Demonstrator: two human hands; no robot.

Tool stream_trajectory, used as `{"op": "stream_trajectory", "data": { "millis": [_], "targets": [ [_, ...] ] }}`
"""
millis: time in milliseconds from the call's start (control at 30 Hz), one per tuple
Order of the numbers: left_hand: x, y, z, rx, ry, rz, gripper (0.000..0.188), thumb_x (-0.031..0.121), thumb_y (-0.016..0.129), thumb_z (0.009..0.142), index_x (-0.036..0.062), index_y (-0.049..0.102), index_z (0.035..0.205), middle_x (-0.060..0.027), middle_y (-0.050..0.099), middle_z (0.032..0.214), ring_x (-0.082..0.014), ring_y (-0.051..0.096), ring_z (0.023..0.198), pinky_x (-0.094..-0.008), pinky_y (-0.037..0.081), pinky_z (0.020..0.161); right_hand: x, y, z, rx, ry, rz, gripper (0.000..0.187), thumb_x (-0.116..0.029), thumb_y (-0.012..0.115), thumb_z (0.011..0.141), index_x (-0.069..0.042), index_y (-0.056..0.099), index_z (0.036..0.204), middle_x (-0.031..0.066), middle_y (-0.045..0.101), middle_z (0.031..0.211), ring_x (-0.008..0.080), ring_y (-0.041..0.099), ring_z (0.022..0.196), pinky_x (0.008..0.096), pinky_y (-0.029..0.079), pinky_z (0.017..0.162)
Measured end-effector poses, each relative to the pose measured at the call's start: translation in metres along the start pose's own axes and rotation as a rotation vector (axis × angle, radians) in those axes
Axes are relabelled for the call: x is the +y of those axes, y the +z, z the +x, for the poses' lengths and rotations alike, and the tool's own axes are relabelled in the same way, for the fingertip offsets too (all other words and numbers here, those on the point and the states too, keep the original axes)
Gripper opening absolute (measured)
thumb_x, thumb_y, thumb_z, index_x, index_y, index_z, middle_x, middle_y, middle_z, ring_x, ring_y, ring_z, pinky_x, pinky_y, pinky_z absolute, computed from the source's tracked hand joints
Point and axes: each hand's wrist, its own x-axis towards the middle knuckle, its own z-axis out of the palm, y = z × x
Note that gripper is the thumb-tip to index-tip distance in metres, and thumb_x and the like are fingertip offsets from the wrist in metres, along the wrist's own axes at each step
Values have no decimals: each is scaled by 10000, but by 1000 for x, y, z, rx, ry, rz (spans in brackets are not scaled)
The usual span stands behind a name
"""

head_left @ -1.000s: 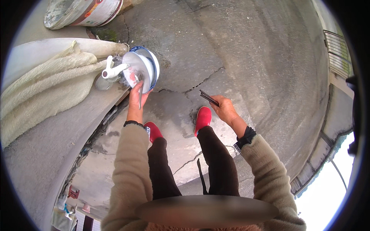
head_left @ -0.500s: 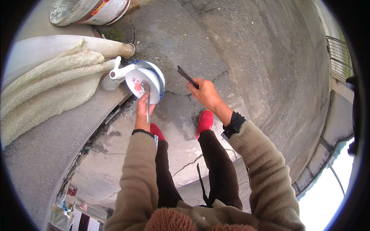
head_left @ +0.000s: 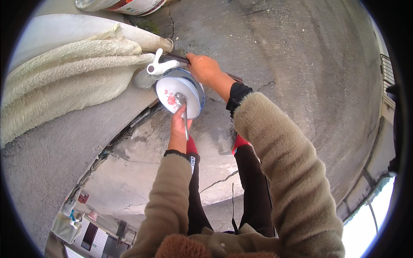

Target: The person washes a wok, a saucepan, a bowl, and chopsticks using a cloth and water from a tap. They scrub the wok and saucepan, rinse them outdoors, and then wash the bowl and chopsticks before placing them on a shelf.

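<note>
My left hand [head_left: 180, 122] is closed on a small stack of white bowls [head_left: 192, 95]. The top one has a red flower pattern inside, and a blue-banded rim shows behind it. A metal spoon [head_left: 186, 124] lies in the top bowl, its handle pointing back along my thumb. My right hand [head_left: 204, 69] is closed round a bundle of dark chopsticks [head_left: 177, 57]; their ends stick out on both sides of the fist. The bundle's left end is beside a white plastic tap [head_left: 161, 67], just above the bowls. Whether it touches the tap I cannot tell.
A cream fleecy cloth [head_left: 73, 73] hangs by a thick white pipe [head_left: 86, 28] at the left. Beneath is a grey concrete ledge [head_left: 64, 129]. A stained bucket [head_left: 129, 5] lies at the top left. The cracked concrete floor [head_left: 301, 86] spreads to the right.
My right hand has moved left with the chopsticks, from over the open floor to beside the tap. The bowls and my left hand appear further right as the view shifts.
</note>
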Motion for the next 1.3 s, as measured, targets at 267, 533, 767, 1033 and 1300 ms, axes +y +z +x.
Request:
{"op": "stream_trajectory", "data": {
  "millis": [267,533,767,1033,1300],
  "targets": [
    [1,-29,-22,119,21,157,356,15,618,815,14,535,1161,-96,619,1051,-214,610,968,-361,496,866,-5,21,22,-53,-336,-10,262,-123,529,823,-160,595,1073,119,604,1026,316,541,1040,402,408,865],
    [-4,-19,2,156,27,173,325,30,619,825,22,537,1139,-83,626,1021,-198,619,936,-342,505,843,49,-2,-8,-45,-72,154,199,-197,567,848,-98,608,1015,167,643,858,359,609,838,434,471,725],
    [-21,24,22,17,101,-47,409,34,634,817,28,501,1204,-90,591,1109,-224,576,1035,-371,470,907,81,-50,-48,-7,112,294,175,-174,570,850,-73,634,978,158,625,784,304,597,722,378,465,672],
    [-11,40,47,145,113,172,423,-7,620,804,37,503,1208,-82,582,1101,-219,578,994,-367,477,863,8,-113,-38,315,-371,269,301,-121,604,837,-126,618,1138,126,634,913,301,618,802,362,497,721],
    [24,73,58,227,197,640,339,2,588,760,0,538,1096,-114,607,995,-244,630,849,-410,553,647,-87,-122,-16,44,-808,-367,296,-303,683,766,-132,682,1008,30,588,1033,248,566,989,366,507,789]
  ]
}}
